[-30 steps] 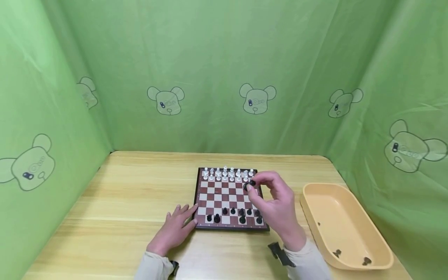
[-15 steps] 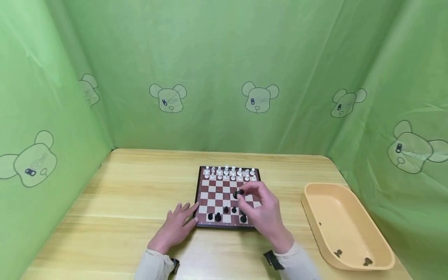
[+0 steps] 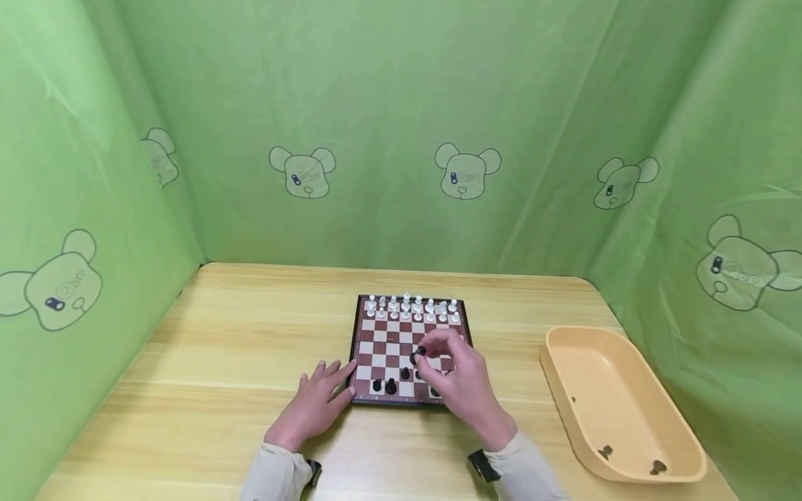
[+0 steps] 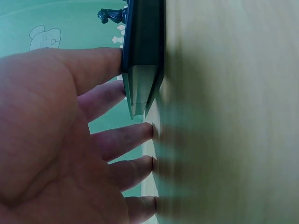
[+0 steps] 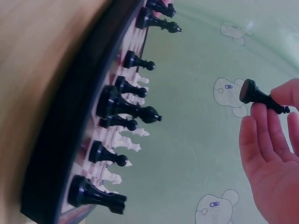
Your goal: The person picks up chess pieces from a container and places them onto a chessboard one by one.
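Note:
A chessboard (image 3: 379,337) lies on the table, with white pieces (image 3: 406,304) in two rows along its far side. Several black pieces stand on the near side, among them a rook (image 5: 96,194) and a bishop (image 5: 124,106). My left hand (image 3: 316,402) is spread at the board's left edge, thumb and index finger touching it, the other fingertips on the tabletop. Above the board's middle, my right hand (image 3: 464,383) pinches a tall black chess piece (image 5: 259,95) between thumb and fingers, its base tipped toward the board. In the head view this hand hides part of the near right squares.
At the right of the table (image 3: 238,334) stands a shallow orange tray (image 3: 617,390), with a few small dark pieces (image 3: 658,467) lying in it. Green cloth walls (image 3: 376,229) with bear-head outlines close in the back and both sides.
My right hand has carried the black chess piece from the board's far right leftward and nearer, to over its middle. The left hand has stayed at the left edge.

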{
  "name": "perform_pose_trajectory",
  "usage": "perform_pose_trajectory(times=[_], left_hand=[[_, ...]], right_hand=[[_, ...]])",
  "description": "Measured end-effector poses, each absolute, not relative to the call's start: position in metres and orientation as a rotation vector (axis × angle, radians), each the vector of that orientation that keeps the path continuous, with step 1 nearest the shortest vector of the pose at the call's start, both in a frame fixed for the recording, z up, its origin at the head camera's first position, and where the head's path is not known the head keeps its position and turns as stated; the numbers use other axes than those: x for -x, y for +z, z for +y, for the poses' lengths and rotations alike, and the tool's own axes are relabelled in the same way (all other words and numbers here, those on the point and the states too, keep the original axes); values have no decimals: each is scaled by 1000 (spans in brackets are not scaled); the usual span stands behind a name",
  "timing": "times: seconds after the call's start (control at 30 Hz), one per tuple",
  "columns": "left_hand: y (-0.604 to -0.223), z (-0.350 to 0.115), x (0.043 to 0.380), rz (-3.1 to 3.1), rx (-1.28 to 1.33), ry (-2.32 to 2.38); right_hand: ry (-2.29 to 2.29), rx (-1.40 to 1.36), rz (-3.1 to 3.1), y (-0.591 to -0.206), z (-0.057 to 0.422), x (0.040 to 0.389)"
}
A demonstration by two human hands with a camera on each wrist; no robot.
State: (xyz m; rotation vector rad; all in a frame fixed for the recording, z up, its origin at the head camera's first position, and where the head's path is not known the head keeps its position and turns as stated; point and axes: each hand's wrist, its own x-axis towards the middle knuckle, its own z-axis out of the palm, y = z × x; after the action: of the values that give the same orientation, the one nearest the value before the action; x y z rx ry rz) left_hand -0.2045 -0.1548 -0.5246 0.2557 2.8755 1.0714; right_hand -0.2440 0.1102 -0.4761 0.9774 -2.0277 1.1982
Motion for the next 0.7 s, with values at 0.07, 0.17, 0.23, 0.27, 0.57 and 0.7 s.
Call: perform_pose_trajectory(times=[0.07, 0.17, 0.23, 0.27, 0.57, 0.7], left_hand=[[-524, -154, 204, 2874, -252, 1070], [-524, -154, 204, 2875, -258, 1071], [-525, -155, 203, 2875, -259, 1070], [-525, -155, 203, 2875, -258, 1069], [-525, -155, 205, 2876, -253, 1059], [-526, -155, 205, 2874, -243, 1055]], right_hand=[[1183, -980, -2050, -479, 110, 245], [1171, -996, -2078, -483, 110, 246], [1163, -1003, -2108, -486, 109, 246], [1159, -998, -2131, -487, 109, 246], [1101, -945, -2343, -494, 108, 243], [1050, -980, -2385, -496, 109, 244]])
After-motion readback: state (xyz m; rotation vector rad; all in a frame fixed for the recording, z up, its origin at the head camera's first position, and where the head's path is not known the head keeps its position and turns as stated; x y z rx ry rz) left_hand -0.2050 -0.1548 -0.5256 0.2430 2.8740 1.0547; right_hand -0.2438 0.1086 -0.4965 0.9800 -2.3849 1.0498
